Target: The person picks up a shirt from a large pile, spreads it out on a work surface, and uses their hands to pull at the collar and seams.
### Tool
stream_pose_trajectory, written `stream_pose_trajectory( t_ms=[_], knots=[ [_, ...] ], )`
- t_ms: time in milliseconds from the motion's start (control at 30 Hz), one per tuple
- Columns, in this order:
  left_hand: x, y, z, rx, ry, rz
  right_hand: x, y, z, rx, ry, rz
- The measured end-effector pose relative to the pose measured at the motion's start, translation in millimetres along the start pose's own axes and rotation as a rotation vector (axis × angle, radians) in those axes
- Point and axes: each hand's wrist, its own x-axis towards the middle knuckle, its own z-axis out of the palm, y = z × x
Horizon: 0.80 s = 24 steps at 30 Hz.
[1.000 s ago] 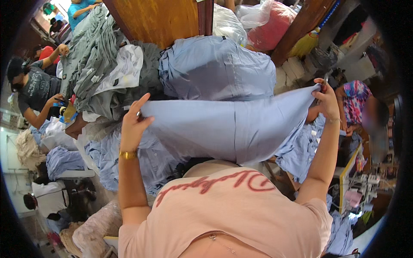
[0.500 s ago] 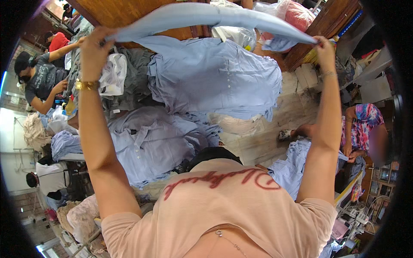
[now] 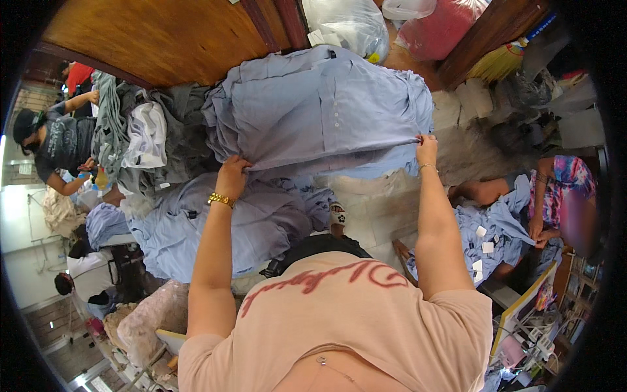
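Observation:
A light blue button-front shirt (image 3: 313, 111) lies spread out in front of me on a stack of similar blue garments. My left hand (image 3: 232, 176) pinches the shirt's near edge at its left end. With my right hand (image 3: 426, 149) I grip the same edge at its right end, so the edge stretches between both hands. Small white buttons run down the shirt's middle, and a dark neck label shows at its far side. Close by my left forearm, a second heap of blue shirts (image 3: 189, 228) lies loosely piled.
Grey garments (image 3: 183, 117) and a white bundle (image 3: 145, 134) lie to the left. Wooden panels (image 3: 157, 39) and filled plastic bags (image 3: 349, 26) stand beyond the stack. At right, a seated person (image 3: 555, 196) handles blue garments with white tags (image 3: 488, 247). Another person (image 3: 59, 144) works at far left.
Both hands have come down and nearer from high up. The shirt, stretched in the air before, now lies on the stack, its edge still held. The person at right has shifted the blue garments.

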Motion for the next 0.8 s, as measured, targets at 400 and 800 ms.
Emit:
stream_pose_trajectory(
  t_ms=[400,800],
  knots=[
    [139.2,64.3,-6.0,0.591,-0.147,0.276,-56.9,-119.3,31.0,0.163,-0.100,-0.673],
    [114.6,-18.3,-33.7,0.200,-0.077,0.036,-108.7,-143.7,41.6,0.107,-0.304,-0.622]
  ],
)
